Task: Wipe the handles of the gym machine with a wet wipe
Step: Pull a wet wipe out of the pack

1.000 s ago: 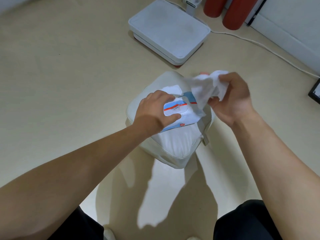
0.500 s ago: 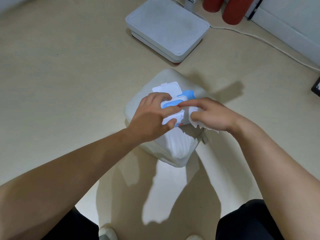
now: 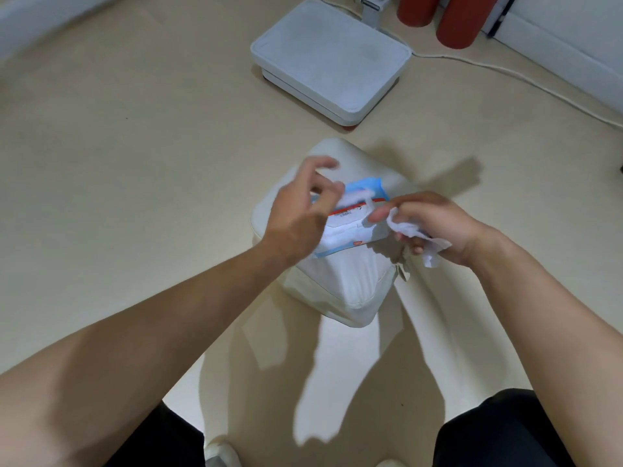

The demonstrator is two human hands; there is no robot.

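Observation:
A blue and white wet wipe pack (image 3: 350, 227) lies on a cream cushioned stool (image 3: 344, 291) in the middle of the floor. Its white flip lid looks folded down over the top. My left hand (image 3: 296, 214) hovers over the pack's left end, fingers spread and blurred, holding nothing. My right hand (image 3: 435, 227) is at the pack's right end, closed on a crumpled white wet wipe (image 3: 414, 235), with its index finger touching the lid edge. No gym machine handle is in view.
A white flat device (image 3: 330, 59) sits on the floor beyond the stool, with a white cable (image 3: 505, 72) running right. Two red cylinders (image 3: 455, 25) stand at the far right by a white wall panel. My dark-clothed legs are at the bottom.
My left hand has lifted off the pack and opened its fingers. The lid, which stood up before, now lies down on the pack. My right hand stays beside it with the wipe bunched in it.

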